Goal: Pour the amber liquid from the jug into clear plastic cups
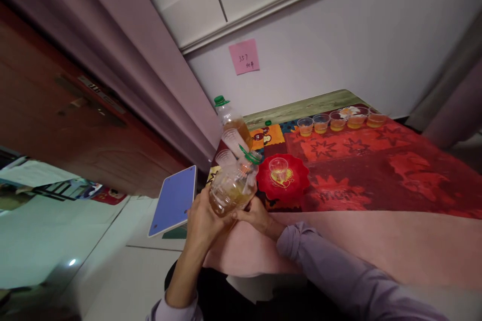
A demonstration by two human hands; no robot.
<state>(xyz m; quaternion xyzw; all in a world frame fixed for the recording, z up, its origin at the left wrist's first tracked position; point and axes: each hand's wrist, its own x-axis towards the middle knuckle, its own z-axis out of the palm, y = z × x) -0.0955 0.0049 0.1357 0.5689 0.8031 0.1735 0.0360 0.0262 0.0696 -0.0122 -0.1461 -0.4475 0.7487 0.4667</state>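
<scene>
A clear plastic bottle [230, 185] with amber liquid and a green ring at its neck leans toward the right, its mouth near a red scalloped plate [263, 191]. My left hand [203, 218] is wrapped round the bottle's lower left side. Under its right side, my right hand [258, 215] grips the bottle too. On the plate stands a clear plastic cup [278, 168]; I cannot tell whether liquid is in it. Behind the bottle lie stacked clear cups [232, 140], and a second amber-filled bottle [235, 123] with a green handle stands farther back.
Several cups with amber liquid [321, 124] form a row along the table's back. A small green cap [268, 123] lies near the back edge. A blue-topped stool [175, 200] is left of the table. A pink note [244, 56] is on the wall.
</scene>
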